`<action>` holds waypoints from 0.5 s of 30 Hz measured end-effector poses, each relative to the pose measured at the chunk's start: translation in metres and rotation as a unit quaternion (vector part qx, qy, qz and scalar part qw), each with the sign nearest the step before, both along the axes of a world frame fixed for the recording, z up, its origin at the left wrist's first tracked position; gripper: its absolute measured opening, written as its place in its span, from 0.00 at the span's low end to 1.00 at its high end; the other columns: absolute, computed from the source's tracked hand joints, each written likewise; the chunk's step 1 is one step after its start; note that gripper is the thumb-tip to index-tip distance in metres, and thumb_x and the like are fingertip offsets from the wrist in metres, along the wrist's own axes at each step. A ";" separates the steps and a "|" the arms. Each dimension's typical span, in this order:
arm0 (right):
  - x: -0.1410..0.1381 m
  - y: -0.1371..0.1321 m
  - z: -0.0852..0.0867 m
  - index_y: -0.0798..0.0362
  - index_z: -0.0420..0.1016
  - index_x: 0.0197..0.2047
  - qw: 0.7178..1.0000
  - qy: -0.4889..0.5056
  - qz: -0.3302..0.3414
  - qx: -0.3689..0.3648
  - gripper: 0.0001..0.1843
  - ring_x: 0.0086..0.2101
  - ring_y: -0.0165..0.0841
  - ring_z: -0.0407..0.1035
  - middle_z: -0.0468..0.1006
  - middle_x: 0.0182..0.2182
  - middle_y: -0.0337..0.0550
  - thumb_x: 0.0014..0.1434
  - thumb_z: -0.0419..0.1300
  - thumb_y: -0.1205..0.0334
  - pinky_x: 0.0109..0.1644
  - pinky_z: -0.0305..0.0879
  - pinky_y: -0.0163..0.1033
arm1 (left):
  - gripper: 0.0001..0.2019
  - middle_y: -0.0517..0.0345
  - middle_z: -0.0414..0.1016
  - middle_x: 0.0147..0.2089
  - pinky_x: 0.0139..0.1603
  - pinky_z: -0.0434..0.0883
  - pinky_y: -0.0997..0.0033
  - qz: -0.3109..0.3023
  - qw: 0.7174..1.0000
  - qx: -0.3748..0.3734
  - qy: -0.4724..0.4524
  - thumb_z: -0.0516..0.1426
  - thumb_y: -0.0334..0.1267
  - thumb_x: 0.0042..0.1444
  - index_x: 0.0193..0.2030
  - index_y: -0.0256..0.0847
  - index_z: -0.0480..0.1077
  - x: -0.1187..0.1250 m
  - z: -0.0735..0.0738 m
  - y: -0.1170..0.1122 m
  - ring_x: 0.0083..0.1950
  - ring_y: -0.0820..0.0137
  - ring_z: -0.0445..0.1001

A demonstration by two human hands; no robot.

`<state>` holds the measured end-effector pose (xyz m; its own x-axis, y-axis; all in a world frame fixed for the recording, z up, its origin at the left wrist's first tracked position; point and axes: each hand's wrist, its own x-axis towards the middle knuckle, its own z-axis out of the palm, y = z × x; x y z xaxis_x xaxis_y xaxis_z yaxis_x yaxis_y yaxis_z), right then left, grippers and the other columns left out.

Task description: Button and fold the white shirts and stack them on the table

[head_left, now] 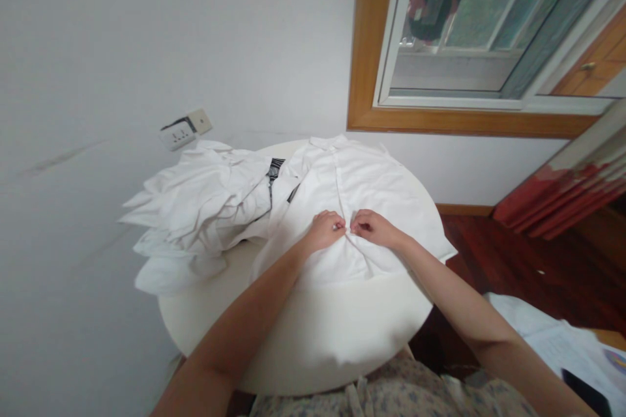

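A white button-up shirt (372, 182) lies spread on the round white table (313, 332), its collar toward the wall. At the front placket, low on the shirt, my left hand (327, 229) pinches the cloth. Close beside it, my right hand (374, 228) also pinches the placket, its fingers curled. The fabric gathers into folds just below both hands. Whether a button is between the fingertips is too small to tell.
On the table's left lies a heap of white clothes (205, 195) with a black patterned piece (276, 168) beside it. A wall socket (178, 135) sits behind. At right are a window (464, 32), a red and white curtain (562, 189), and a dark phone-like object (584, 392).
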<state>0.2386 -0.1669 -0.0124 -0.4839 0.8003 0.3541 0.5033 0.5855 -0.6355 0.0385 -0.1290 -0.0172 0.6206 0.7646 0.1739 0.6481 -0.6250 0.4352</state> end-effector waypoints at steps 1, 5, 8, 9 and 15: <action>0.000 -0.001 0.001 0.53 0.76 0.29 1.000 0.000 0.003 0.000 0.07 0.31 0.32 0.66 0.72 0.27 0.42 0.58 0.59 0.65 0.36 0.62 0.37 | 0.05 0.57 0.78 0.37 0.48 0.67 0.66 -0.001 1.000 0.000 0.000 0.57 0.34 0.53 0.33 0.41 0.75 0.000 0.000 0.000 0.42 0.66 0.72; -0.002 -0.001 0.001 0.53 0.73 0.27 1.000 -0.005 0.002 0.006 0.10 0.31 0.32 0.66 0.72 0.26 0.41 0.60 0.57 0.65 0.39 0.62 0.37 | 0.05 0.58 0.78 0.36 0.48 0.67 0.68 -0.005 1.000 0.001 -0.011 0.57 0.35 0.54 0.32 0.42 0.75 0.000 0.001 0.000 0.42 0.67 0.72; -0.005 0.001 -0.003 0.52 0.69 0.24 0.999 -0.034 -0.032 0.018 0.11 0.30 0.32 0.64 0.69 0.24 0.38 0.58 0.57 0.68 0.38 0.60 0.37 | 0.06 0.58 0.78 0.36 0.47 0.67 0.68 -0.005 1.000 -0.008 -0.022 0.57 0.37 0.56 0.32 0.42 0.75 -0.001 0.001 0.000 0.42 0.67 0.72; -0.006 0.002 -0.005 0.52 0.67 0.24 0.998 -0.046 -0.042 0.023 0.10 0.29 0.31 0.63 0.68 0.23 0.38 0.57 0.57 0.70 0.38 0.59 0.37 | 0.07 0.58 0.78 0.35 0.47 0.67 0.68 -0.005 1.000 -0.011 -0.026 0.57 0.38 0.56 0.32 0.42 0.75 -0.001 0.002 0.001 0.41 0.67 0.72; -0.008 0.004 -0.010 0.52 0.66 0.24 0.996 -0.061 -0.051 0.033 0.09 0.30 0.32 0.62 0.66 0.23 0.37 0.54 0.57 0.72 0.39 0.58 0.37 | 0.05 0.60 0.78 0.35 0.47 0.67 0.68 -0.008 0.999 -0.019 -0.037 0.57 0.37 0.55 0.31 0.43 0.75 -0.001 0.000 0.002 0.41 0.69 0.72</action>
